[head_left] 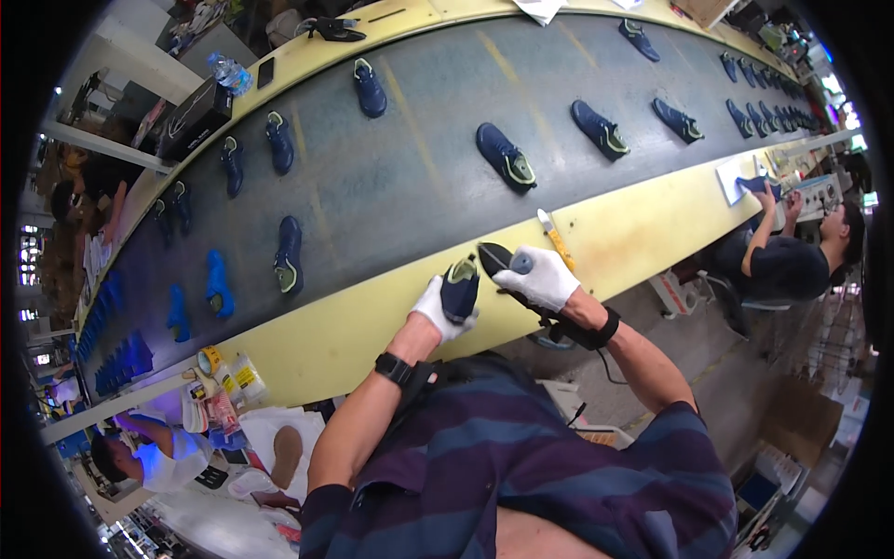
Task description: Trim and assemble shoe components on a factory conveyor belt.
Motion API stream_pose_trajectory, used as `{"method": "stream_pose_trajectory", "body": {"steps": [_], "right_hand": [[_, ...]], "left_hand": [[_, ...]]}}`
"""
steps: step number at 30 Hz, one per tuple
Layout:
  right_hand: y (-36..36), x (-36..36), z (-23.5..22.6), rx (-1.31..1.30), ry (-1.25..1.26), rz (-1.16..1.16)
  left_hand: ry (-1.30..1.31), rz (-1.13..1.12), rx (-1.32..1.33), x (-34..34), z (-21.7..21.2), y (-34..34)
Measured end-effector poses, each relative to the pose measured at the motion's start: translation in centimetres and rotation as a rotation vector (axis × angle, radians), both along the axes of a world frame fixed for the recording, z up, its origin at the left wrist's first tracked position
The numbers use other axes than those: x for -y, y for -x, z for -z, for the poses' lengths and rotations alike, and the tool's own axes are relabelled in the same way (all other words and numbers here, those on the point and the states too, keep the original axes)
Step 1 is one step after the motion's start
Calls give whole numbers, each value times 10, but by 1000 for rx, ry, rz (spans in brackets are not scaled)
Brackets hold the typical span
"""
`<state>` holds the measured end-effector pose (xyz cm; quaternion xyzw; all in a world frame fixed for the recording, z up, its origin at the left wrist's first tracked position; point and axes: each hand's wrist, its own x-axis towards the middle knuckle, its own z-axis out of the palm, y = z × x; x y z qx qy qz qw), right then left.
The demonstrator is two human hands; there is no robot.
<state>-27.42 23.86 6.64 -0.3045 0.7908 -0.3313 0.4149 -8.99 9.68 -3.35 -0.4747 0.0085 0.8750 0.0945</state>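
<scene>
My left hand [431, 306], in a white glove, is closed around a navy shoe [459, 300] with a pale green lining. The shoe's opening points up and away from me. In my gloved right hand [551, 279] is a black pointed tool [494, 257] shaped like a small iron, with a round grey-blue knob; its exact kind is unclear. Its tip is close beside the shoe's opening, and I cannot tell whether they touch. Both hands are over the yellow bench edge [372, 340]. A yellow-handled cutter knife [556, 239] lies just beyond my right hand.
Beyond the bench runs a dark conveyor belt [410, 177] carrying several navy shoes [506, 156]. Tape rolls [210, 360] and plastic bags lie at the left end. A co-worker [782, 252] sits at a machine on the right; another person [154, 452] is at lower left.
</scene>
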Motion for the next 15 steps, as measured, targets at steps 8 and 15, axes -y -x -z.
{"method": "stream_pose_trajectory", "body": {"steps": [8,15], "right_hand": [[141,-24,112,-399,-291,112],[263,-147,227,-515,-270,263]], "left_hand": [[163,-139,-13,87,-5,-48],[-12,-368,-378,184,50,-31]]}}
